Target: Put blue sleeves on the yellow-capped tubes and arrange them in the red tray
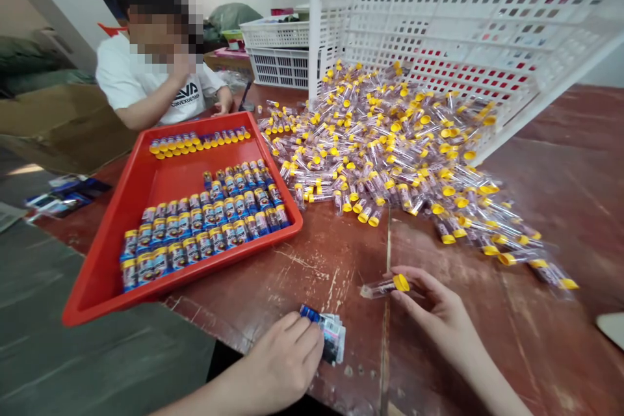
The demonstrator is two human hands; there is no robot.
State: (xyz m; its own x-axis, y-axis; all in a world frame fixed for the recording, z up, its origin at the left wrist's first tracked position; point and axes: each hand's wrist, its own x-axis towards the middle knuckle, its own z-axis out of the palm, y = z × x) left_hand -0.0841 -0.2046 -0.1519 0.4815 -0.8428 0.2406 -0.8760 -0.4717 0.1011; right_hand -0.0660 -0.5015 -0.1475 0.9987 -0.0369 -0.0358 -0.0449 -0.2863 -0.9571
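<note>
My left hand (287, 361) is closed over a small stack of printed labels (333, 338) near the table's front edge; its fingertips are partly hidden. To its right, my right hand (431, 309) pinches a clear tube (380, 288) with a yellow cap between thumb and fingers, the cap toward the hand. Beyond my hands lies a big pile of similar yellow-capped tubes (370, 143). On the left, a red tray (175, 175) holds rows of tubes wrapped in blue labels, with more along its far side.
A large white basket (531, 32) lies tipped behind the pile. Stacked crates (283, 65) stand farther back. Across the red-brown table (560, 351), a person in a white shirt (121, 71) sits behind the tray. Loose packets (63, 198) lie at the left corner.
</note>
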